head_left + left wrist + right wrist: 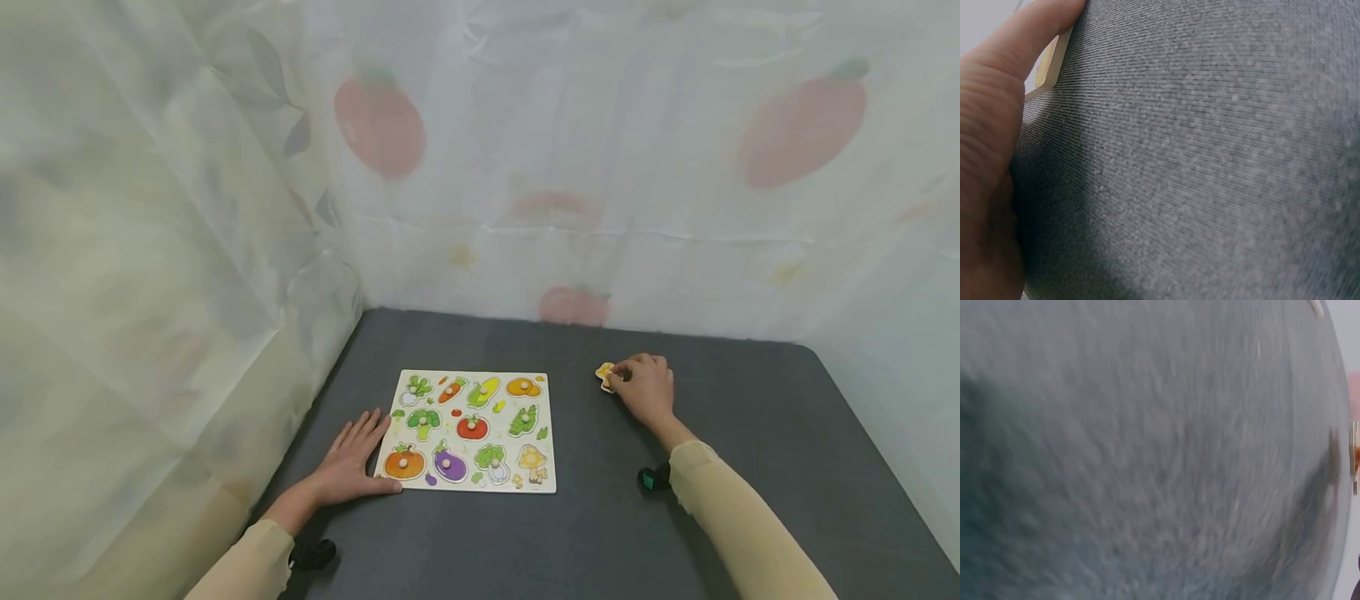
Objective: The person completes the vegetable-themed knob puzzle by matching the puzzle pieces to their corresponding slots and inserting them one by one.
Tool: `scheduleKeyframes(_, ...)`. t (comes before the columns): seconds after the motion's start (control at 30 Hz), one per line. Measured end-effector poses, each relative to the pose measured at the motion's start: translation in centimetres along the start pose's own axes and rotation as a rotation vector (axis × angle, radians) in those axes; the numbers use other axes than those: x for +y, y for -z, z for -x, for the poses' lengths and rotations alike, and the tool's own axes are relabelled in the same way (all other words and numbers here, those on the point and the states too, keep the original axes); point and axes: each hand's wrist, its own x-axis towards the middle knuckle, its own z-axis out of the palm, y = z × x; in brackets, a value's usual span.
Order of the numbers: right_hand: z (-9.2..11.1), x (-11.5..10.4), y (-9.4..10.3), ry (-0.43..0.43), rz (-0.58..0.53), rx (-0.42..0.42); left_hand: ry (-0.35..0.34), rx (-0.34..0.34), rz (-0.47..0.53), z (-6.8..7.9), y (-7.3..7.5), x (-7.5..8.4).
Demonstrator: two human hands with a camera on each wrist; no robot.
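A wooden vegetable puzzle board [444, 417] lies flat on the dark grey table. My left hand [347, 467] rests at its left edge with fingers spread, thumb along the near left corner. In the left wrist view, that thumb [1019, 37] overlaps the board's corner [1054, 69]. Right of the board, my right hand [647, 390] pinches a yellow mushroom puzzle piece [603, 372] between thumb and fingers, above the table. Part of the piece is hidden by the fingertips. The right wrist view is blurred, showing just a sliver of the piece [1353, 453] at its right edge.
Pictures of a pumpkin [404, 463], an eggplant [450, 465], a tomato [472, 428] and several other vegetables cover the board. White fruit-print curtains [480, 167] hang behind and beside the grey table [480, 542].
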Motion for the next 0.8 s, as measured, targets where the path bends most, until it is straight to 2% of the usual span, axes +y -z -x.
scheduleKeyframes(0.47, 2.0, -5.8, -0.8, 0.238, -0.103, -0.03, 0.015, -0.011, -0.005, 0.1, 0.2, 0.1)
scheduleKeyframes(0.8, 4.1, -8.6, -1.6, 0.395, -0.145, -0.061, 0.011, -0.007, -0.004, 0.0, 0.3, 0.2)
